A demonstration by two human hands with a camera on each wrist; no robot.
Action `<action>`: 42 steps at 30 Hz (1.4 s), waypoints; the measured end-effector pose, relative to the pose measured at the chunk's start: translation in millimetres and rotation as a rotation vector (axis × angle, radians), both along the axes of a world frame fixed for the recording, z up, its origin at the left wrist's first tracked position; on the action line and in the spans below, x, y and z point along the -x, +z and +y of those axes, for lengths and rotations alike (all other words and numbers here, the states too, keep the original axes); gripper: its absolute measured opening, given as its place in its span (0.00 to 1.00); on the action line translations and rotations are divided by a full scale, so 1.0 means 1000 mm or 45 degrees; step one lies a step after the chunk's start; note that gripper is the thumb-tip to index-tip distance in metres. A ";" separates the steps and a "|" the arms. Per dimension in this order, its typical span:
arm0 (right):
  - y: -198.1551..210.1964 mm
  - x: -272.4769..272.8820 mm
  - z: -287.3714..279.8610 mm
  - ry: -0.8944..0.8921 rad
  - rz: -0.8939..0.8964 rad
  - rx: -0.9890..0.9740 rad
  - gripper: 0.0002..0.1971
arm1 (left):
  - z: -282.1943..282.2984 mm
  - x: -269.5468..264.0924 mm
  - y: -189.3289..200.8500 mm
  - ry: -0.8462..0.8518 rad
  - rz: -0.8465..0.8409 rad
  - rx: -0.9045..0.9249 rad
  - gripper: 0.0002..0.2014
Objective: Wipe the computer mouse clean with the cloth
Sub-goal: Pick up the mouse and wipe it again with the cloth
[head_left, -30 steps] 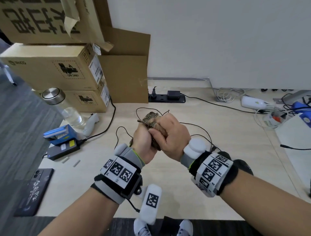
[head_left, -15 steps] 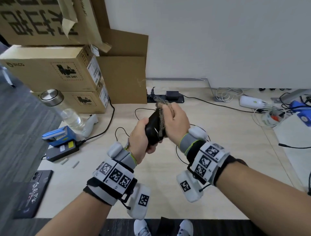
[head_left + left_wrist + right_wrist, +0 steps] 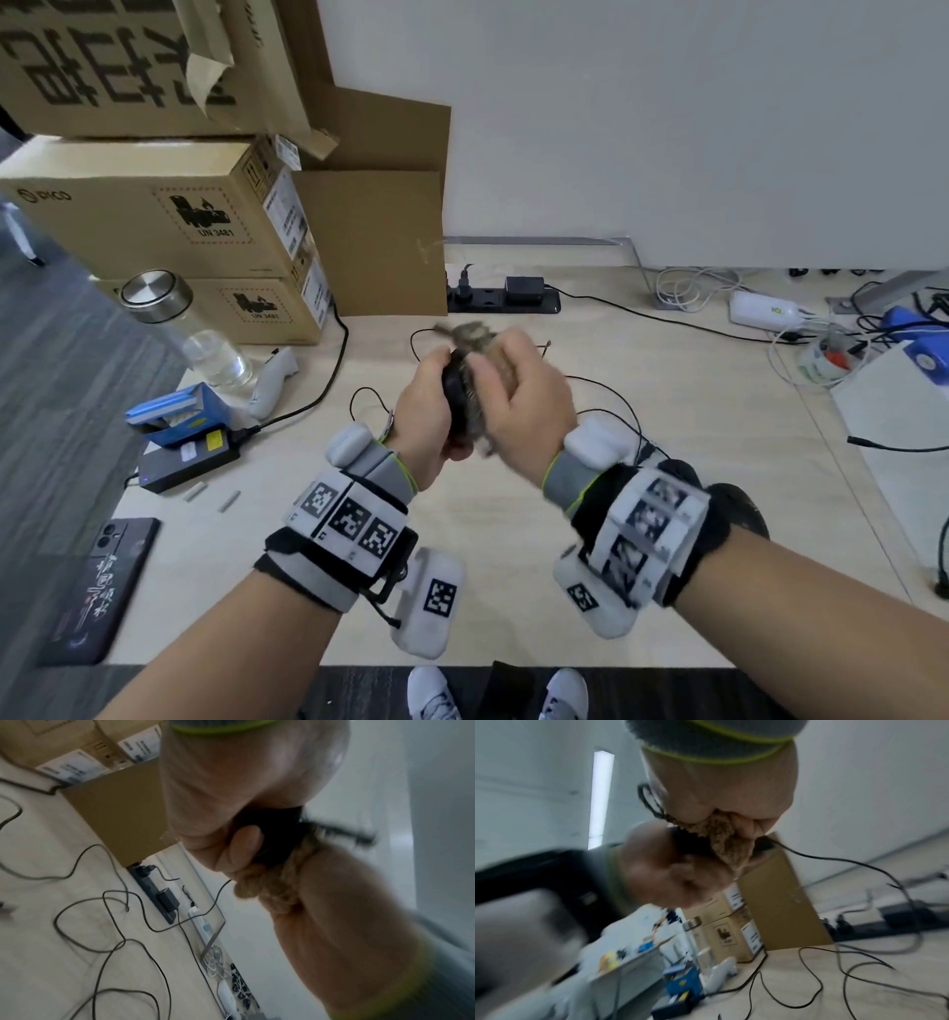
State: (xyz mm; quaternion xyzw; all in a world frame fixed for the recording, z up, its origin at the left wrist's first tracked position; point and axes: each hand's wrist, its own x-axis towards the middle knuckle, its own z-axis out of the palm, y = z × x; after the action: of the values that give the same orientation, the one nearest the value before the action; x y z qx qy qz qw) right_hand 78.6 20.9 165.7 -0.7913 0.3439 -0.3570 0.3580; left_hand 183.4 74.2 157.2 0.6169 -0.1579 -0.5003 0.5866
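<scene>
My left hand [image 3: 436,411] grips a black computer mouse [image 3: 456,395] and holds it up above the middle of the desk. My right hand [image 3: 518,395] clutches a brown, knobbly cloth [image 3: 475,334] and presses it against the mouse's right side. In the left wrist view the mouse [image 3: 275,839] shows dark between my curled fingers, with the cloth [image 3: 272,888] bunched just below it. From the right wrist, the cloth [image 3: 723,839] hangs out of my right fist against the mouse [image 3: 687,843]. Most of the mouse is hidden by both hands.
Stacked cardboard boxes [image 3: 169,221] stand at the back left. A glass bottle [image 3: 190,329], a blue box [image 3: 177,413], a white controller [image 3: 272,380] and a phone [image 3: 102,586] lie left. A black power strip [image 3: 503,300] and loose cables [image 3: 606,406] cross the desk [image 3: 693,437].
My right hand has slid the cloth up along the mouse and then back down its side. Both hands dropped a little toward me; the left hand keeps its grip on the mouse.
</scene>
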 end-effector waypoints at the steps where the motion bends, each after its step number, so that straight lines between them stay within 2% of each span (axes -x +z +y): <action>1: 0.000 0.000 0.011 0.069 -0.015 0.052 0.09 | -0.001 0.000 -0.001 0.054 -0.013 -0.029 0.21; 3: 0.000 0.001 0.014 0.126 -0.036 0.086 0.08 | 0.001 0.000 0.000 0.049 0.002 -0.011 0.20; 5: -0.002 0.002 -0.005 0.037 -0.020 0.015 0.10 | 0.007 0.000 0.005 -0.121 0.028 0.060 0.24; 7: -0.011 0.001 -0.032 -0.089 -0.023 -0.172 0.11 | 0.013 -0.002 0.007 -0.273 0.057 0.127 0.25; 9: -0.018 -0.002 -0.052 -0.180 0.005 -0.383 0.10 | 0.017 -0.007 0.007 -0.333 0.123 0.192 0.24; 11: -0.013 -0.002 -0.054 -0.211 -0.116 -0.610 0.12 | 0.021 -0.011 0.006 -0.344 0.223 0.259 0.23; 14: 0.008 0.002 -0.045 -0.136 -0.414 -0.856 0.08 | 0.026 -0.014 0.005 -0.343 0.306 0.315 0.26; 16: 0.009 0.002 -0.036 -0.063 -0.365 -0.728 0.06 | 0.027 -0.013 0.003 -0.332 0.310 0.326 0.26; 18: 0.003 0.001 -0.026 -0.051 -0.261 -0.434 0.10 | 0.025 -0.010 0.003 -0.313 0.323 0.353 0.25; 20: 0.002 0.000 -0.018 -0.099 -0.163 -0.213 0.11 | 0.023 -0.008 0.003 -0.275 0.327 0.377 0.24; 22: 0.003 0.000 -0.015 -0.164 -0.101 -0.092 0.11 | 0.023 -0.005 0.007 -0.250 0.289 0.378 0.22; 25: 0.002 0.003 -0.012 -0.188 -0.050 -0.044 0.13 | 0.018 0.001 0.010 -0.184 0.187 0.273 0.20; 27: -0.001 0.002 -0.001 -0.134 0.017 -0.027 0.13 | 0.012 0.007 0.012 -0.088 0.101 0.175 0.22; 30: -0.003 0.000 0.025 0.112 0.024 0.092 0.08 | 0.006 0.010 0.006 0.049 0.176 0.170 0.25; 32: -0.003 -0.001 0.025 0.220 0.005 0.149 0.07 | 0.007 0.011 0.004 0.088 0.249 0.197 0.32; 34: -0.001 -0.001 0.009 0.202 0.035 0.142 0.09 | 0.006 0.008 0.002 0.149 0.131 0.152 0.30; 36: 0.002 -0.003 -0.013 0.028 0.005 0.033 0.13 | 0.004 0.007 -0.001 0.036 -0.038 0.079 0.27; 38: 0.002 -0.005 -0.026 -0.082 -0.037 -0.049 0.14 | 0.001 0.006 -0.002 -0.045 -0.052 0.067 0.29; 40: 0.005 -0.007 -0.016 0.002 -0.018 -0.007 0.12 | 0.000 0.005 0.000 -0.012 0.005 0.075 0.30; 42: 0.006 -0.005 0.001 0.147 -0.002 0.035 0.10 | -0.001 0.003 -0.003 0.086 0.079 0.087 0.27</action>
State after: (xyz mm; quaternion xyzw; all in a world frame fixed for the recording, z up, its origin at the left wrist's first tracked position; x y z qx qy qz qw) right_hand 83.9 21.6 171.9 -0.8143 0.2924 -0.3412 0.3675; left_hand 180.5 73.5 154.0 0.5857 -0.1358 -0.4936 0.6285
